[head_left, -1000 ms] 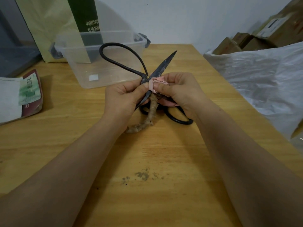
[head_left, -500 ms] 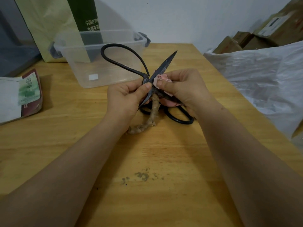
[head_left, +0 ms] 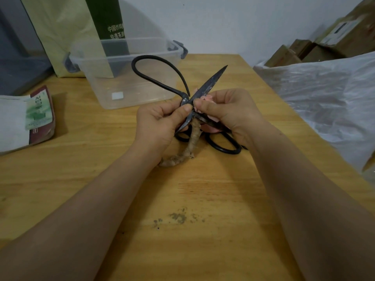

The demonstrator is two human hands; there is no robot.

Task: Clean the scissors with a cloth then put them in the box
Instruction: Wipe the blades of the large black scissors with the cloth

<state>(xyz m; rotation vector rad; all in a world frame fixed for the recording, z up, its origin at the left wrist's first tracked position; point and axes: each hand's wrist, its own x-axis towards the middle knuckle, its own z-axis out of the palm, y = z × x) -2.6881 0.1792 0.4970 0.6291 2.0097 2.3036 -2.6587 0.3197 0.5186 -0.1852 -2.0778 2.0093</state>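
Note:
I hold a pair of dark iron scissors [head_left: 205, 89] spread wide above the wooden table [head_left: 213, 199]. One blade points up and to the right, and one big loop handle arches up to the left. My left hand [head_left: 160, 122] grips them at the pivot. My right hand [head_left: 229, 112] pinches a pink cloth [head_left: 205, 98] against the blade just beside the pivot. A twisted beige tail of cloth [head_left: 190, 145] hangs down to the table. The clear plastic box [head_left: 129, 78] stands open behind the scissors, with nothing in it.
More black handle loops [head_left: 223, 146] lie on the table under my hands. A paper packet [head_left: 26, 118] lies at the left, and a paper bag [head_left: 67, 31] stands behind the box. White plastic sheeting [head_left: 324, 94] covers the right side, with cardboard boxes [head_left: 316, 43] behind it.
My right hand has slid the cloth a short way along the blade and back toward the pivot. The scissors and my left hand stay nearly still.

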